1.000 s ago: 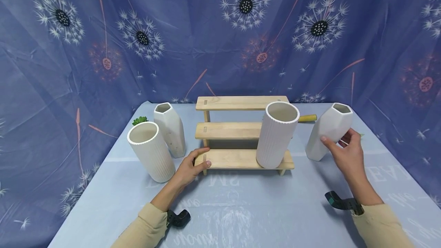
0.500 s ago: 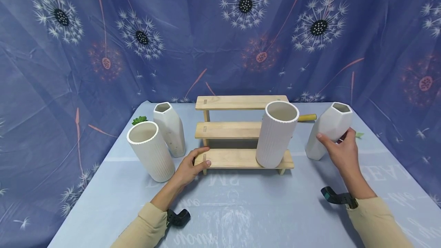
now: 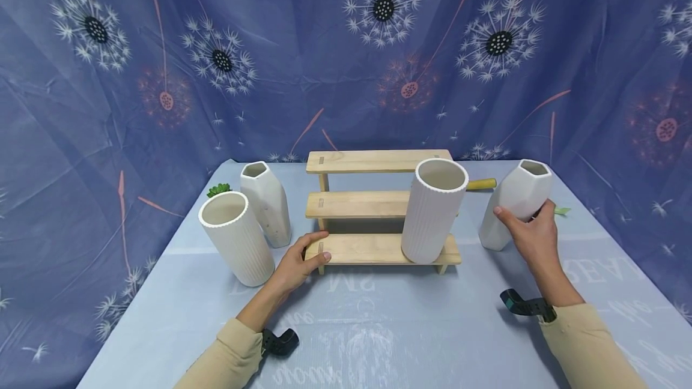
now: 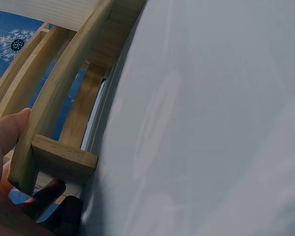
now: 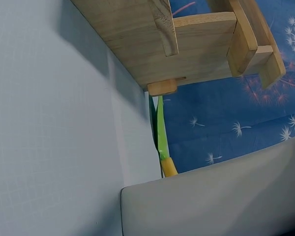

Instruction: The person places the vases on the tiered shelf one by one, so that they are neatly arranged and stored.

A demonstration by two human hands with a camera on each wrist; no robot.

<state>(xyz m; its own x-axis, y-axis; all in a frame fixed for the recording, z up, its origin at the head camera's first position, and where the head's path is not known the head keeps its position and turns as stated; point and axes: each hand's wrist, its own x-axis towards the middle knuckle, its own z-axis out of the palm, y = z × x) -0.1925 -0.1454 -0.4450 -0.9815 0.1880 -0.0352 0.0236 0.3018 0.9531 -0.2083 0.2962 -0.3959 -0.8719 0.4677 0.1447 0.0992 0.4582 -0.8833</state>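
My left hand (image 3: 294,266) grips the left end of the lowest step of a three-tier wooden shelf (image 3: 359,248). In the left wrist view the thumb (image 4: 12,129) lies against that step's edge, with other fingers around its end. On the right, my right hand (image 3: 534,242) holds a white faceted vase (image 3: 521,191), thumb on its near side, other fingers mostly hidden behind it. The vase stands on the table; its pale side (image 5: 211,206) fills the bottom of the right wrist view. A white ribbed cylindrical vase (image 3: 435,215) stands on the right part of the lowest step.
Left of the shelf stand another ribbed vase (image 3: 238,239) and another faceted vase (image 3: 267,206), with a green plant (image 3: 218,189) partly hidden behind them. A yellow stick-like piece (image 3: 481,185) lies behind the shelf's right side. Some green (image 3: 562,211) shows beyond my right hand.
My right hand has shifted slightly left around the faceted vase, its thumb further across the near side. The vase stays in nearly the same place. My left hand has not moved.
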